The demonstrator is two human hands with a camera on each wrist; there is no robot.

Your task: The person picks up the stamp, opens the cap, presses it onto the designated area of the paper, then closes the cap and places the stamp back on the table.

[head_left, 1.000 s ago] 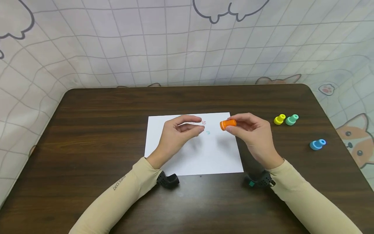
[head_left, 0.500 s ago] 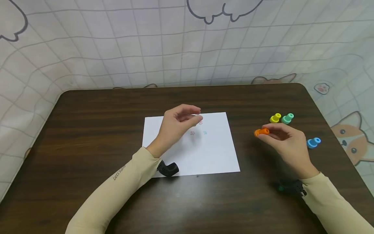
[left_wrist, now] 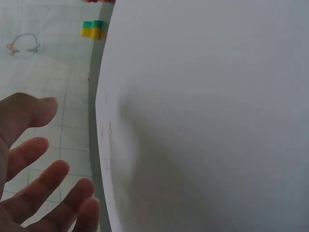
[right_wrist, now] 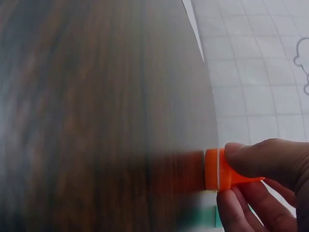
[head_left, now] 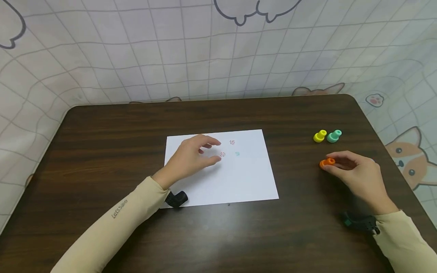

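Observation:
My right hand (head_left: 363,177) pinches a small orange stamp (head_left: 326,163) between thumb and fingers, low over the right side of the table. In the right wrist view this stamp (right_wrist: 217,169) stands upright, its wide base right at the tabletop. Over the left part of a white paper sheet (head_left: 242,178) hovers my left hand (head_left: 191,156), thumb and fingers apart with nothing between them. Small red prints (head_left: 232,142) and a teal print (head_left: 237,154) mark the sheet. The blue stamp is hidden behind my right hand.
Beyond my right hand a yellow stamp (head_left: 319,136) and a teal stamp (head_left: 334,136) stand side by side. The dark wooden table (head_left: 119,129) meets a white grid-patterned cloth (head_left: 143,57) at its back edge.
My right hand has carried the orange stamp from over the paper to the right and down to the table. My left hand has shifted slightly left, its fingers spreading wider.

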